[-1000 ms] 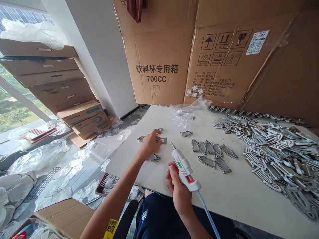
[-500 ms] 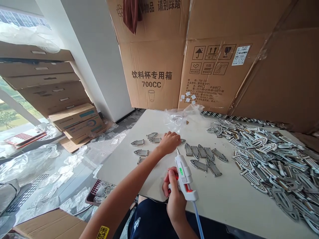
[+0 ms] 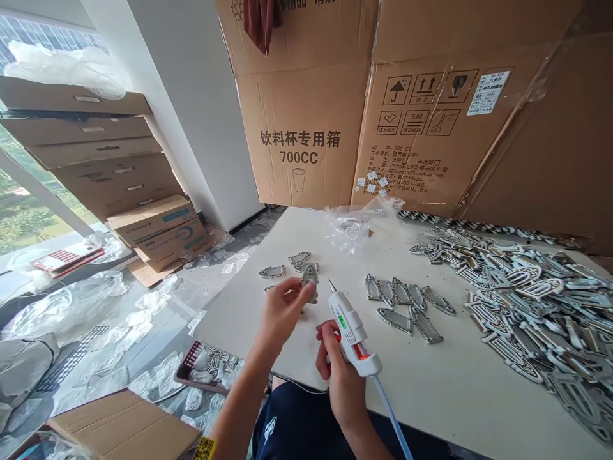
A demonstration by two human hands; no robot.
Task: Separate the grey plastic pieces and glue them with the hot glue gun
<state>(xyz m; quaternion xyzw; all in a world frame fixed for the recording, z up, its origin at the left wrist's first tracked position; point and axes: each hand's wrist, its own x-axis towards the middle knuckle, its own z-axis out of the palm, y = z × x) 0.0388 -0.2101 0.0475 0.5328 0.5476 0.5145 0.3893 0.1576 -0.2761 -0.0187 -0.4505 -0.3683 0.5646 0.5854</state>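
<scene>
My left hand (image 3: 282, 308) pinches a grey frame-shaped piece (image 3: 310, 277), held upright above the white table (image 3: 306, 233). In my right hand (image 3: 341, 374) is a white glue gun (image 3: 352, 332) with a red trigger, its metal tip pointing up and left, just right of the held piece. A blue-white glue stick trails from its back. Similar grey pieces (image 3: 272, 271) lie beyond and beside my left hand, partly hidden by it. To the right of the gun lies a group of several more pieces (image 3: 395, 319).
A large heap of grey pieces (image 3: 527, 294) covers the table's right side. Clear plastic bags (image 3: 352, 227) lie at the back, before tall cardboard (image 3: 301, 102). Down on the left are a dark red basket (image 3: 186, 367), an open carton (image 3: 119, 428) and plastic packets on the floor.
My left hand has drawn back toward me and to the left, and a grey piece now shows in its fingers. The glue gun's tip has shifted slightly left. The view has turned slightly left.
</scene>
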